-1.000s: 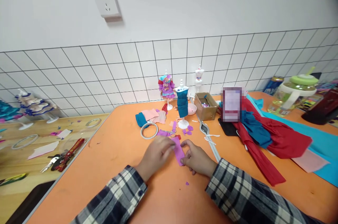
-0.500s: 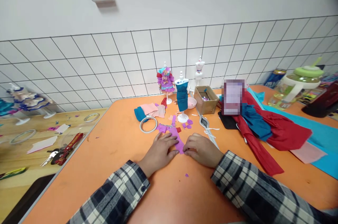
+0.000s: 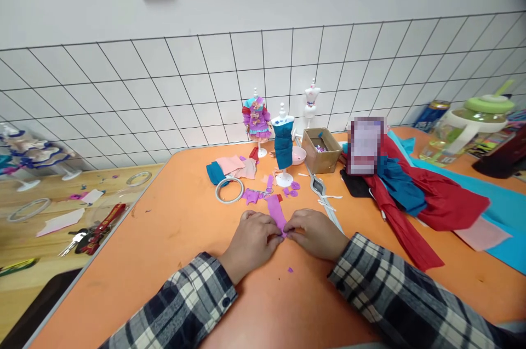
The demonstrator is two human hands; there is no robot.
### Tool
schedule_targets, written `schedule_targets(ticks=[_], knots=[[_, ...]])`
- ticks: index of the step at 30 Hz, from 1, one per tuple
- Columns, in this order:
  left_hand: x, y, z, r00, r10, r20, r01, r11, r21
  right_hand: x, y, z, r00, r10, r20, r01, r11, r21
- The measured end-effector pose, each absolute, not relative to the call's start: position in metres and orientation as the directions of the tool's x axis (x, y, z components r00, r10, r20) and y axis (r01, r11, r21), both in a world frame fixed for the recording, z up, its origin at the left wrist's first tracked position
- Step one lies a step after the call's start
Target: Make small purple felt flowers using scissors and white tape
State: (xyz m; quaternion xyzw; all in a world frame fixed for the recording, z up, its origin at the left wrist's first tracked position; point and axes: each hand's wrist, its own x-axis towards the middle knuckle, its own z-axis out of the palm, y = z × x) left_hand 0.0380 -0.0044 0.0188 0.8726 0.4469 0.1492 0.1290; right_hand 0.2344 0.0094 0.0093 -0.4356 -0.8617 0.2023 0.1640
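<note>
A strip of purple fabric [image 3: 275,212] lies on the orange table [image 3: 176,239], and both hands pinch its near end. My left hand [image 3: 253,242] has its fingers curled on the strip's left side. My right hand [image 3: 315,233] grips the same end from the right, fingertips meeting the left hand's. Just beyond the strip stands a small mannequin in a teal dress [image 3: 283,146], with purple scraps [image 3: 292,190] and a white ring [image 3: 229,190] around it.
Behind stand a doll in a purple dress [image 3: 257,120], a bare white mannequin [image 3: 311,99] and a small cardboard box [image 3: 322,150]. Red and teal cloth [image 3: 415,198] piles at the right near a green-lidded jug [image 3: 464,127]. Keys [image 3: 88,231] lie on the wooden table at left.
My hands have drawn together at the near end of the purple strip; the left went from lying flat on it to pinching it. The view has tilted slightly downward.
</note>
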Motion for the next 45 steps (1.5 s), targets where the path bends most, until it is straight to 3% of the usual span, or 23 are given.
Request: schedule_targets(ticks=[6, 13, 20, 29, 38, 45], knots=[[0.036, -0.004, 0.023, 0.559, 0.819, 0.128, 0.762, -0.569, 0.309, 0.227, 0.006, 0.010, -0.598, 0.801, 0.026, 0.747, 0.570, -0.342], [0.043, -0.009, 0.027, 0.599, 0.783, 0.169, 0.762, -0.622, 0.183, 0.223, 0.002, 0.008, -0.538, 0.843, -0.001, 0.808, 0.515, -0.287], [0.043, -0.007, 0.022, 0.604, 0.786, 0.136, 0.764, -0.619, 0.184, 0.226, -0.001, 0.009, -0.497, 0.867, -0.007, 0.816, 0.465, -0.342], [0.041, -0.005, 0.019, 0.557, 0.818, 0.142, 0.775, -0.574, 0.266, 0.223, 0.000, 0.006, -0.493, 0.870, -0.020, 0.828, 0.462, -0.317], [0.041, -0.005, 0.019, 0.578, 0.802, 0.152, 0.774, -0.598, 0.209, 0.224, -0.001, 0.006, -0.448, 0.894, 0.024, 0.804, 0.415, -0.427], [0.042, -0.004, 0.019, 0.560, 0.812, 0.165, 0.776, -0.584, 0.238, 0.222, 0.001, 0.005, -0.478, 0.878, 0.025, 0.818, 0.455, -0.352]])
